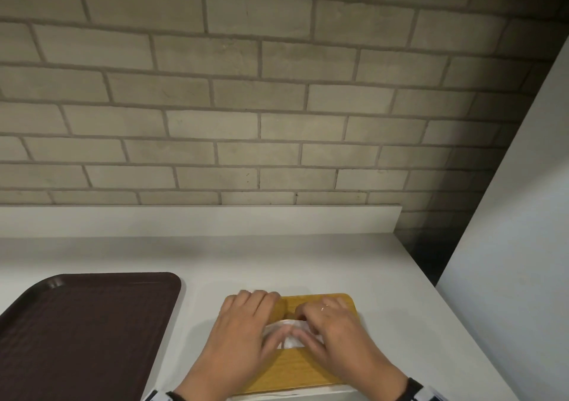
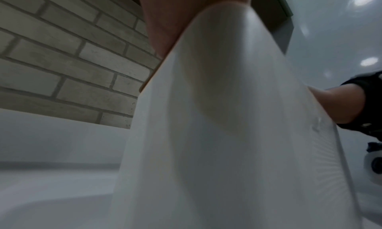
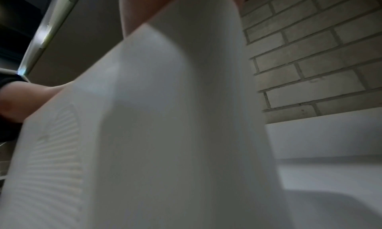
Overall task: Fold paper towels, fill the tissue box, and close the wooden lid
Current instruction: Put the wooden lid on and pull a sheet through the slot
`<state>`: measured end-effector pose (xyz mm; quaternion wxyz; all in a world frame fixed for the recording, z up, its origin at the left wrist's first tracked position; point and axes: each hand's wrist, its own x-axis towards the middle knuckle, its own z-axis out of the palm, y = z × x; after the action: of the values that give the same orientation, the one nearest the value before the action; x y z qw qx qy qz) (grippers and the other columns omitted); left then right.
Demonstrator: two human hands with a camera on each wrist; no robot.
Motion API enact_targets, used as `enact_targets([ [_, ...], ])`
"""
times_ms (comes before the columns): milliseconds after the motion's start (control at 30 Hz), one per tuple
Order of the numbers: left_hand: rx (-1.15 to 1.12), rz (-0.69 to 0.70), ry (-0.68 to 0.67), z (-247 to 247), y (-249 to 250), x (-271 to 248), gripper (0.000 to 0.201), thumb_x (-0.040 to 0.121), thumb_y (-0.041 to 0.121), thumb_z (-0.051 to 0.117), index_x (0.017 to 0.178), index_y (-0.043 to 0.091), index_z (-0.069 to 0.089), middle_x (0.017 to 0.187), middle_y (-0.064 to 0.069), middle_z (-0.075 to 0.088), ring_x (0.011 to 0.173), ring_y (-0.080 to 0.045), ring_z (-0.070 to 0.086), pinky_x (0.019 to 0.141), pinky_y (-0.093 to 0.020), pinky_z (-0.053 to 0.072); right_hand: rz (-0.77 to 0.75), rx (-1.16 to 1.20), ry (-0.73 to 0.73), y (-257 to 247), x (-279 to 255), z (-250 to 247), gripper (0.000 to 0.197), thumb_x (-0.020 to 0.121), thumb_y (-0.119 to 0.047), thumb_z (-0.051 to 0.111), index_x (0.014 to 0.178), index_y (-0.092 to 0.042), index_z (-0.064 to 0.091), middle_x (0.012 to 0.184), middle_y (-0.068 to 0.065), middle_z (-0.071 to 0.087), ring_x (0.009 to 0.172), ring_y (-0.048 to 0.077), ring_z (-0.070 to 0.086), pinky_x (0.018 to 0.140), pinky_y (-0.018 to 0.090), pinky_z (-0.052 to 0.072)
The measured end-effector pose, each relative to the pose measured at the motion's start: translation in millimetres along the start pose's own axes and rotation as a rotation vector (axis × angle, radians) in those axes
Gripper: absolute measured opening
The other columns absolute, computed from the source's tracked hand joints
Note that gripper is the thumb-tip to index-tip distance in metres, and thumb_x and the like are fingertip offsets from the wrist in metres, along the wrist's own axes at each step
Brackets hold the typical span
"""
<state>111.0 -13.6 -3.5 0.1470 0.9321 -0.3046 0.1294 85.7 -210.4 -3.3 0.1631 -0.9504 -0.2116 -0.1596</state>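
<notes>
Where visible between the two hands, wooden lid (image 1: 308, 366) lying flat on top of a white tissue box (image 2: 206, 134), near the front edge of a white counter (image 1: 308, 262). Left hand (image 1: 243, 333) palm-down over the lid's left part, fingers (image 1: 258, 299) close together and gently bent, tips reaching the far left corner of the lid. Right hand (image 1: 332, 336) palm-down over the right part, fingers side by side and bent, tips resting on the wood just beyond the opening, a ring (image 1: 322, 308) on one of them. Neither hand wrapped round anything; both simply pressing on the wood.

Paper towel (image 1: 289, 336) showing white through the opening in the middle of the lid, right between the two thumbs, both thumbs angled inward and touching it. Rest of the towel hidden inside the box.

From each wrist camera, mostly the blurred pale side wall of the box, close up and filling the middle, with a strip of palm above it and the other forearm off to one side; fingers themselves out of sight there.

Dark brown tray (image 1: 86, 323) on the counter to the left, apart from the box. Pale brick wall (image 1: 277, 93) behind the counter
</notes>
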Motion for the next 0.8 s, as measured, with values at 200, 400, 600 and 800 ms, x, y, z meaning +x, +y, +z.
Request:
enact_targets([
  [200,-0.120,-0.124,-0.336,-14.2,-6.5,-6.2,0.126,0.048,0.094,0.051,0.148,0.041,-0.006,0.152,0.022,-0.009,0.145,-0.008,-0.016,0.115,-0.039,-0.019,0.189,0.084,-0.393,5.7,-4.2,-31.8,0.113,0.049,-0.085,0.058,0.144,-0.046,0.009,0.151,-0.023,-0.006,0.139,0.000,-0.025,0.113,0.032,-0.020],
  [400,-0.101,-0.123,-0.552,-26.7,-8.7,-0.1,0.139,0.055,0.064,0.075,0.141,0.041,-0.031,0.157,0.011,-0.018,0.144,-0.011,-0.022,0.119,-0.045,-0.009,0.247,0.093,-0.715,14.3,9.7,-46.4,0.138,0.053,-0.057,0.083,0.136,-0.053,-0.027,0.155,-0.014,-0.017,0.141,0.010,-0.025,0.116,0.042,-0.011],
  [600,-0.074,-0.081,-0.541,-30.5,-3.8,1.7,0.134,0.057,0.064,0.074,0.144,0.039,-0.026,0.148,0.013,0.006,0.142,-0.011,0.001,0.117,-0.036,0.012,0.254,0.074,-0.778,11.8,15.5,-51.8,0.136,0.054,-0.053,0.084,0.136,-0.053,-0.024,0.153,-0.014,0.001,0.143,0.016,-0.005,0.117,0.041,0.015],
  [800,-0.068,-0.092,-0.565,-32.6,-1.8,1.2,0.133,0.058,0.064,0.073,0.145,0.039,-0.023,0.152,0.011,0.003,0.145,-0.015,-0.004,0.120,-0.040,0.007,0.261,0.034,-0.834,6.6,19.5,-57.1,0.134,0.056,-0.054,0.083,0.141,-0.046,-0.020,0.154,-0.012,0.003,0.143,0.018,0.000,0.117,0.042,0.020],
])
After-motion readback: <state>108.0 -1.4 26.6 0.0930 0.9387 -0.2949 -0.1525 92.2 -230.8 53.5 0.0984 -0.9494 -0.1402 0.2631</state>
